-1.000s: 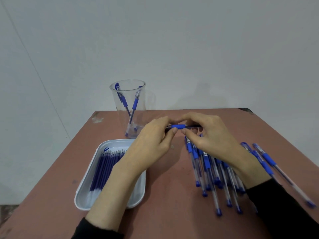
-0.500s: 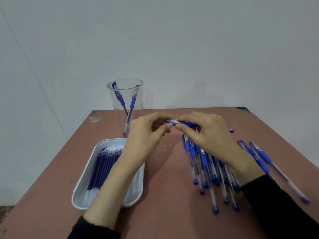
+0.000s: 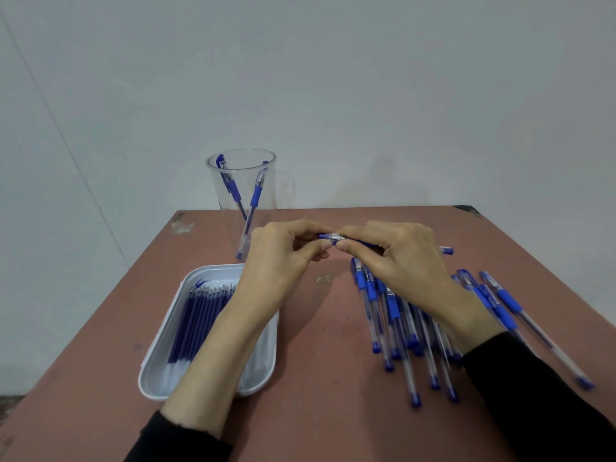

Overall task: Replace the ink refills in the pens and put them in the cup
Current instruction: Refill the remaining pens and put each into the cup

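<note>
Head view: one pen (image 3: 330, 237) pinched between both hands, fingertips drawn closer than half a second ago.

Gap closed between left hand (image 3: 283, 258) and right hand (image 3: 396, 258), with thumbs and forefingers nearly meeting on the clear-and-silver stretch of barrel; a second back, blue grip on show there instead. Held about level above the table (image 3: 316, 378), left hand curled on the short blue end, right hand curled over the rest, blue end cap poking out past its far side. Beyond the left hand, clear cup (image 3: 243, 168) with two pens (image 3: 256, 195) leaning inside. Under the left forearm, white tray (image 3: 160, 378) of refills (image 3: 196, 318). Under the right wrist, loose pens (image 3: 393, 311) lying flat.
</note>
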{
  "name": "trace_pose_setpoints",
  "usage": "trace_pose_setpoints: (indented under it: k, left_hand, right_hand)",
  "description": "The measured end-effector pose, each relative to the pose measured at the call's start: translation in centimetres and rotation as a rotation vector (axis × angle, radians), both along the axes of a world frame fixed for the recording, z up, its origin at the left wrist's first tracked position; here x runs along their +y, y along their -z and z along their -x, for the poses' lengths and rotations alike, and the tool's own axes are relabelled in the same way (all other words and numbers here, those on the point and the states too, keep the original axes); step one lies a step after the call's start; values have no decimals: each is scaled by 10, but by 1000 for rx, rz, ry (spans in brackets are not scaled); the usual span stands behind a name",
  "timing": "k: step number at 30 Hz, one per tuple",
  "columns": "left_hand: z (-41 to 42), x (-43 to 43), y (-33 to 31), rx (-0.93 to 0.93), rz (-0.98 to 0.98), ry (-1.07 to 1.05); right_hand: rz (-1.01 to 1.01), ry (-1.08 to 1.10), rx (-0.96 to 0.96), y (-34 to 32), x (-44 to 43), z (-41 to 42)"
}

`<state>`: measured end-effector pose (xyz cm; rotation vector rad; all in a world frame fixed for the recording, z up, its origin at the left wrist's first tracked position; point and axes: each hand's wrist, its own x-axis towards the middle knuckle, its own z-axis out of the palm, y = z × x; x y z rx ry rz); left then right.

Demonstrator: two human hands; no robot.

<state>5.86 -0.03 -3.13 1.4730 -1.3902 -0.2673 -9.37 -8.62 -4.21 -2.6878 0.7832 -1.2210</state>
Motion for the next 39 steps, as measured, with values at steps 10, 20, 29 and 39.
trace_pose_setpoints:
  k: [10, 20, 29, 39]
  left_hand:
    - [0, 1, -2, -15, -8, -2]
    - [-10, 0, -2, -162, -82, -150]
    - [-10, 0, 8, -663, -499, -70]
    - [-7, -3, 6, -519, -344, -121]
  right_hand:
    - [-8, 21, 19, 0, -2, 1]
    - [-186, 110, 105, -5, -10, 16]
    - [-315, 121, 29, -1, -10, 15]
    - [-488, -25, -75, -5, 2, 4]
